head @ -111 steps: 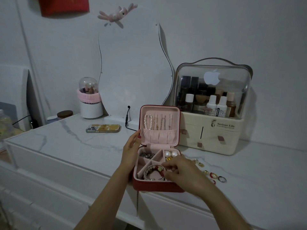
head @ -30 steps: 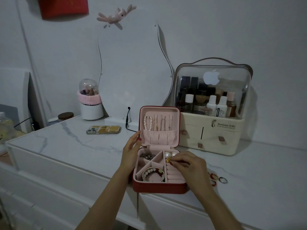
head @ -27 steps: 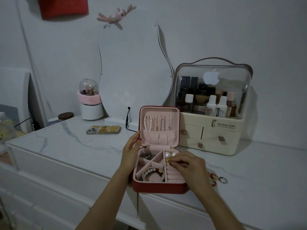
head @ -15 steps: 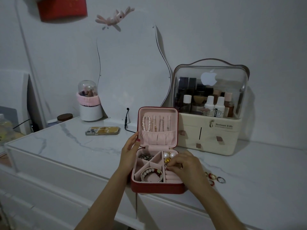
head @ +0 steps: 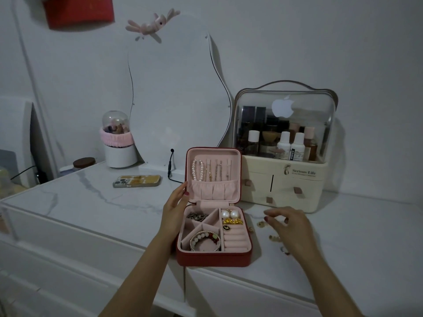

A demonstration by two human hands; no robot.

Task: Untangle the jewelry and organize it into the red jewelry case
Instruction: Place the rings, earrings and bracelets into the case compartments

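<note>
Hovering my right hand [head: 287,225] over the counter [head: 366,236], fingers loosely curled, gripping nothing. Loose rings [head: 274,237] lie scattered just under and beside the fingertips: one gold piece ahead toward the case, another below the palm, one near the wrist. Right hand is plainly the nearer one. Red jewelry case [head: 214,257] sits to its inner side, lid up, ring rolls [head: 235,239] running crosswise, mostly unfilled. Left hand [head: 175,208] rests flat against the lid's outer edge, fingers straight, steadying it. Next pick, I judge: the nearest ring.
</note>
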